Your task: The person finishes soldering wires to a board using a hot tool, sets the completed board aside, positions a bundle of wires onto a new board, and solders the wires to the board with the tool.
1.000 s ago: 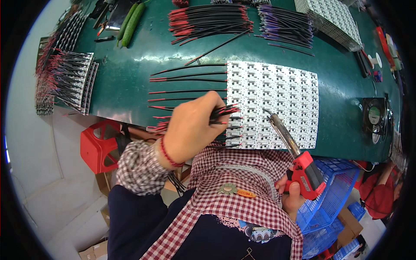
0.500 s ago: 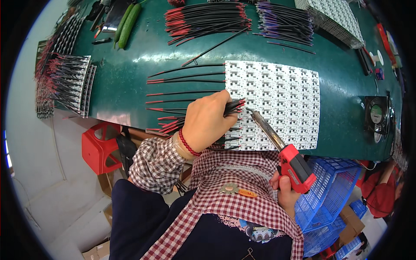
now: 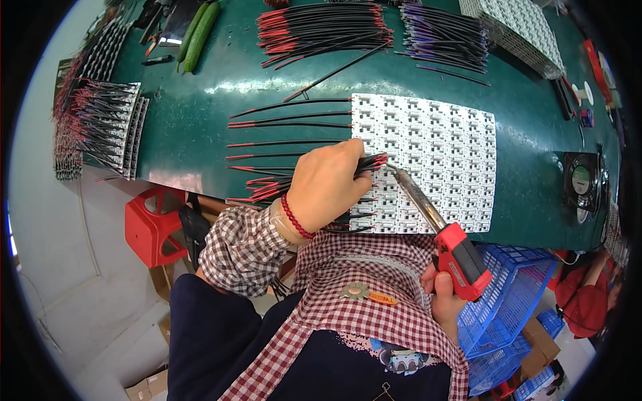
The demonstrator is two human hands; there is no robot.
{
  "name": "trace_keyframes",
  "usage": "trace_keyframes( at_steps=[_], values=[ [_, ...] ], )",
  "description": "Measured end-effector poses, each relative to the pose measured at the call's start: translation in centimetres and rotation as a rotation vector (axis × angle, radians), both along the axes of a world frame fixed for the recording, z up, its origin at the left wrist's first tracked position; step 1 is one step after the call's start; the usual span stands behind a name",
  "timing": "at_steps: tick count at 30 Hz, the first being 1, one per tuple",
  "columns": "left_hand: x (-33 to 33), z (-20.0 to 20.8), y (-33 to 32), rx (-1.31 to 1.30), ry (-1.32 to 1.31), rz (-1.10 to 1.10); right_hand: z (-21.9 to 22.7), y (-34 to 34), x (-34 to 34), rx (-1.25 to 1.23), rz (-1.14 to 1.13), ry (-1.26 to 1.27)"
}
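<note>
My left hand [image 3: 329, 184] is closed round a bunch of black wires with red ends [image 3: 374, 162], over the left part of a white circuit board panel [image 3: 435, 160]. In my right hand [image 3: 443, 294] is a red and black soldering iron [image 3: 461, 259], its metal tip pointing up and left beside the wire ends. Whether tip and wires touch is too small to tell. Several black wires [image 3: 287, 124] stick out leftward from the panel's left edge. Part of that edge is hidden behind my left hand.
Bundles of red-ended wires [image 3: 324, 33] and purple-ended wires [image 3: 445, 37] lie at the back. Stacked panels [image 3: 515, 30] stand back right, wired boards [image 3: 110, 130] left. A small fan [image 3: 580, 175] is at right. Blue crates [image 3: 501, 294] and a red stool [image 3: 150, 227] are below the table.
The bunched wire ends and my left hand have shifted slightly right. The soldering iron has also moved a little right. My view has shifted slightly.
</note>
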State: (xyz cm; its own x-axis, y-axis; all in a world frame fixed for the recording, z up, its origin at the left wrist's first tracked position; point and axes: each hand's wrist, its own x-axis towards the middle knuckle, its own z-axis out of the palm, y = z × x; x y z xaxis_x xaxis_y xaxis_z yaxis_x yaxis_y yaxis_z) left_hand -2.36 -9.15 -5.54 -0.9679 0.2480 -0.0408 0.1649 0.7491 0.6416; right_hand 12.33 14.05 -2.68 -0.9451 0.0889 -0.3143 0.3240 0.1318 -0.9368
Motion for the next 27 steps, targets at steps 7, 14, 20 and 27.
trace_keyframes(
  at_steps=[7,14,20,27],
  values=[
    [-0.1,0.2,-0.2,0.02,0.0,-0.02,0.9,0.0,-0.2,-0.032,0.008,-0.029],
    [-0.4,0.5,-0.3,0.003,0.015,-0.041,0.5,0.2,0.1,-0.102,-0.019,-0.092],
    [-0.4,0.0,-0.1,-0.003,0.063,-0.085,0.3,-0.2,0.0,0.0,-0.017,-0.036],
    [-0.9,0.4,0.0,-0.051,0.115,-0.176,0.2,0.0,-0.2,-0.005,0.063,-0.023]
  ],
)
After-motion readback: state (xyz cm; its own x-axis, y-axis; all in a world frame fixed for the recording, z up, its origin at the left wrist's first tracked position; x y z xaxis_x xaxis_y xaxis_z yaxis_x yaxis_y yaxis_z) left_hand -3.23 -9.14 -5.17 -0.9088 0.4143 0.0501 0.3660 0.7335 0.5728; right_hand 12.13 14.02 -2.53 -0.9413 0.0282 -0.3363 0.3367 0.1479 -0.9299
